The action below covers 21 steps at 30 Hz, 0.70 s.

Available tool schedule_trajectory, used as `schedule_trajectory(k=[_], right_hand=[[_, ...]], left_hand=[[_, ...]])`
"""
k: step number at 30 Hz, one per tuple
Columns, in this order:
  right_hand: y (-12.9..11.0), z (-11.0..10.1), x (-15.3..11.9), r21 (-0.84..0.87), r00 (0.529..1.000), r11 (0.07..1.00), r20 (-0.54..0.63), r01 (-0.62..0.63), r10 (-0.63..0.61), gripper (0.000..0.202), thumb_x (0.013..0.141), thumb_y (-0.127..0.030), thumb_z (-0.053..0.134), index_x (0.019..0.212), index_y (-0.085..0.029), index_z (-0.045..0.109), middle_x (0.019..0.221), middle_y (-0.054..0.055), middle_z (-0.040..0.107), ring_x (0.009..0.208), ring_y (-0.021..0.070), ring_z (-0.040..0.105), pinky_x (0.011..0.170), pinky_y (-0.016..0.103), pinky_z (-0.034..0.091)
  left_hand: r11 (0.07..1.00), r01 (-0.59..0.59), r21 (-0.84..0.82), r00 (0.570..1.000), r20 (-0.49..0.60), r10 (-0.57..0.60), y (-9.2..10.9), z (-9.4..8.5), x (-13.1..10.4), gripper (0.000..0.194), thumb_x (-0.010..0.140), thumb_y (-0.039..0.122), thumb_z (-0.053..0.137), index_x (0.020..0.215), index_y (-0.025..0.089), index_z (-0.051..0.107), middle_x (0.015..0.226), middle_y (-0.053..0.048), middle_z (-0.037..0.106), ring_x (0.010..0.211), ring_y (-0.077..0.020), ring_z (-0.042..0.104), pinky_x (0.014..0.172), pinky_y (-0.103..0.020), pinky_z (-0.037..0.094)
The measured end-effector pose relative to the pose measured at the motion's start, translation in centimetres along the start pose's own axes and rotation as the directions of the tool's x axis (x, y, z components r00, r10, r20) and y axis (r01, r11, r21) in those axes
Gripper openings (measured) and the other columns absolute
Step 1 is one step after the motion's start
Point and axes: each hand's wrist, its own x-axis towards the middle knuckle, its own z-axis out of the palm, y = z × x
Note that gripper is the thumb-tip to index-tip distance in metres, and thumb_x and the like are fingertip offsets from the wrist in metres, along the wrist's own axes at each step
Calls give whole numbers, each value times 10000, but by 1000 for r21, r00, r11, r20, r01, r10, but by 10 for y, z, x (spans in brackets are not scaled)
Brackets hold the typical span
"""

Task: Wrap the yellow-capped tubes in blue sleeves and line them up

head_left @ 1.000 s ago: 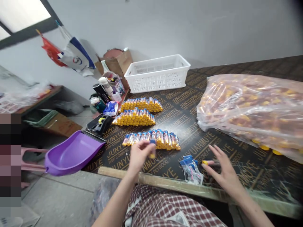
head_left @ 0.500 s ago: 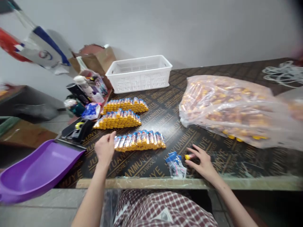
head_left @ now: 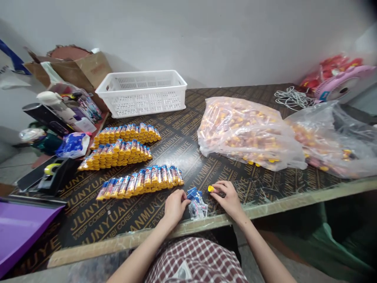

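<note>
My right hand (head_left: 229, 197) pinches a small tube with a yellow cap (head_left: 211, 189) between thumb and fingers, just above the table; the tube's body is mostly hidden. To its left, a little pile of clear packets with blue tops (head_left: 198, 206) lies near the table's front edge. My left hand (head_left: 175, 205) is closed at the left side of that pile, thumb and fingertips together; whether a packet is between them I cannot make out. Behind my left hand runs a stacked row of yellow-and-blue tubes (head_left: 141, 181), with two more stacks (head_left: 118, 154) (head_left: 126, 133) farther back.
A white plastic basket (head_left: 141, 96) stands by the wall. Filled plastic bags (head_left: 244, 129) (head_left: 332, 145) lie at right, near a white cord (head_left: 294, 98) and a pink fan (head_left: 341, 88). Leftward are a tape dispenser (head_left: 53, 175), bottles (head_left: 55, 112) and a purple dustpan (head_left: 23, 232).
My left hand has moved right, from the end of the tube row to the packets. My right fingers have closed on the yellow-capped tube. The view has turned right.
</note>
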Motion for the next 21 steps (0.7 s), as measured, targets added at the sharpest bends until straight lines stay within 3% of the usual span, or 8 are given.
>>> schedule_trajectory(k=[4, 7, 11, 15, 17, 21], right_hand=[[-4, -2, 0, 54, 996, 997, -65, -52, 56, 196, 755, -346, 634, 892, -207, 653, 867, 66, 638, 783, 213, 578, 696, 349, 478], [-6, -4, -1, 104, 992, 990, -78, -91, 100, 275, 774, -361, 612, 990, -191, 608, 825, 44, 635, 630, 162, 555, 587, 297, 473], [-8, -6, -1, 220, 987, 967, -65, -126, 144, 379, 817, -348, 564, 1168, -209, 531, 909, 42, 630, 669, 148, 569, 644, 293, 490], [-6, -6, 0, 311, 979, 938, -83, -155, 189, 287, 815, -351, 571, 1068, -216, 592, 942, 51, 621, 770, 172, 596, 728, 327, 496], [-9, -5, -3, 341, 973, 926, -105, -161, 207, 277, 812, -354, 578, 1048, -210, 570, 932, 54, 632, 796, 183, 619, 754, 345, 512], [-27, -2, -15, 500, 971, 849, -54, -174, 231, 248, 815, -334, 580, 1027, -214, 533, 979, 76, 658, 925, 217, 646, 850, 390, 518]], left_hand=[[999, 1, -45, 1000, -16, -2, -2, 1, -3, 85, 740, 200, 606, 663, 183, 575, 682, 1, 599, 647, -138, 534, 613, -234, 331], [997, -9, -76, 999, -47, 6, -1, 2, -5, 54, 725, 187, 606, 692, 188, 564, 671, 14, 591, 632, -132, 522, 603, -232, 326], [994, -46, -100, 993, -109, 35, 2, 1, -7, 95, 682, 168, 612, 627, 180, 537, 662, 16, 557, 623, -126, 498, 594, -231, 329], [947, -38, -319, 994, -108, 3, 5, 1, -6, 96, 653, 168, 599, 596, 176, 522, 613, 28, 537, 593, -113, 496, 577, -219, 352], [841, 47, -539, 995, -49, -87, 6, 0, -5, 130, 652, 209, 606, 603, 180, 489, 546, 50, 510, 530, -103, 492, 542, -211, 369], [460, 256, -850, 953, 140, -270, 8, -6, -3, 274, 564, 240, 707, 678, 186, 464, 495, 75, 530, 460, -97, 513, 523, -225, 440]])
